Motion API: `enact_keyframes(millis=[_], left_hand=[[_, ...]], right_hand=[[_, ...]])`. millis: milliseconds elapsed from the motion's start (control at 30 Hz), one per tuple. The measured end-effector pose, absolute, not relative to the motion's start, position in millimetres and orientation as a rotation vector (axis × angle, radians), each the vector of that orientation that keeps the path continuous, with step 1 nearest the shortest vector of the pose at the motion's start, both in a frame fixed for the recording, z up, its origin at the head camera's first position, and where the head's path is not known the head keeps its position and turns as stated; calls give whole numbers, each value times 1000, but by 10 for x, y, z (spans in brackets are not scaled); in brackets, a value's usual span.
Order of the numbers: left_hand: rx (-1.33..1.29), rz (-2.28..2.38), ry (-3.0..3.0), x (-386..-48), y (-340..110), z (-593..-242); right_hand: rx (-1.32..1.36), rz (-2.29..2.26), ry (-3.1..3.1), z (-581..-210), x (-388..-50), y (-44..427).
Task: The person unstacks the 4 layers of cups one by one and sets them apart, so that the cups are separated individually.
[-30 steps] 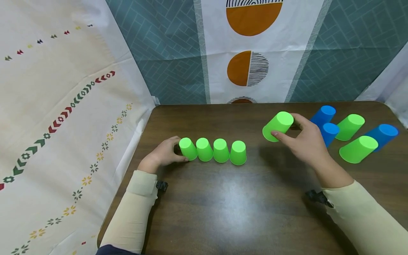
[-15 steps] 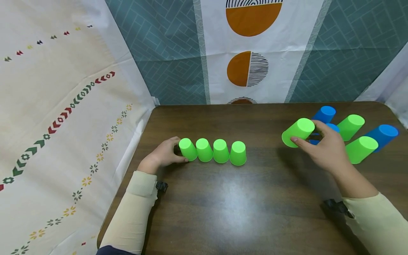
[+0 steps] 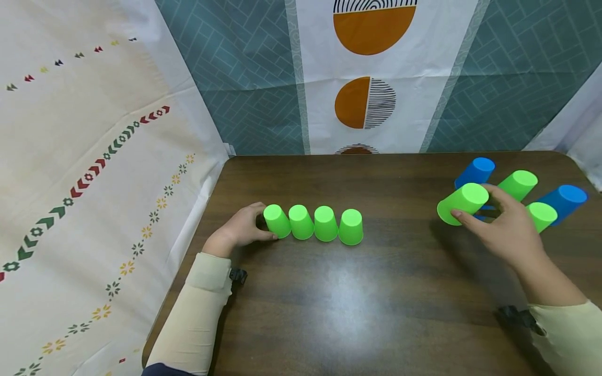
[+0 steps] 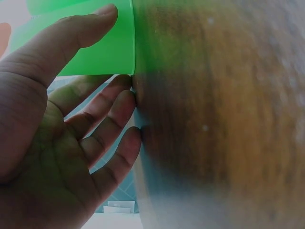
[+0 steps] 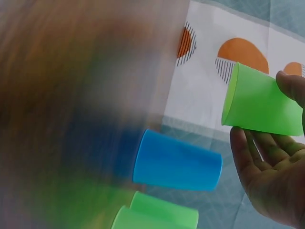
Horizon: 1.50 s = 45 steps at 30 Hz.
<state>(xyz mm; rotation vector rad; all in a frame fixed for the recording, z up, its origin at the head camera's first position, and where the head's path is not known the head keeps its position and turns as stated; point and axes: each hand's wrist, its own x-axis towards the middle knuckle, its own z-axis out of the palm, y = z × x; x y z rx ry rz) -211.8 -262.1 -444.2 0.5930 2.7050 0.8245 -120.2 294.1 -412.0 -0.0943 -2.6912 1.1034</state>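
My left hand (image 3: 240, 224) is at the left end of a row of several upside-down green cups (image 3: 326, 223). Its thumb and index finger lie on either side of the leftmost green cup (image 3: 276, 221), which stands on the table; the left wrist view shows the thumb across that cup (image 4: 107, 55). Raised over the table on the right, my right hand (image 3: 508, 224) grips another green cup (image 3: 463, 203), mouth down, between thumb and fingers. Just behind it stands a blue cup (image 3: 478, 171); a second blue cup is mostly hidden by the hand.
Beyond the right hand stand a green cup (image 3: 519, 184), a blue cup (image 3: 564, 201) and a partly covered green cup (image 3: 543, 215). The brown wooden table (image 3: 301, 303) ends at a patterned cloth (image 3: 263, 78) behind, with a white cloth (image 3: 141, 209) on the left.
My right hand has moved right and slightly nearer with the green cup, from the open table to the front of the right-hand cups. The left hand and the row stay put.
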Motion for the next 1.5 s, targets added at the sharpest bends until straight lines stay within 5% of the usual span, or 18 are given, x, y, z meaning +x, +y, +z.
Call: enact_keyframes(millis=[1500], left_hand=[[575, 821, 2709, -2131, -2639, -4478]], right_hand=[[-111, 845, -2996, -4368, -979, 3411]])
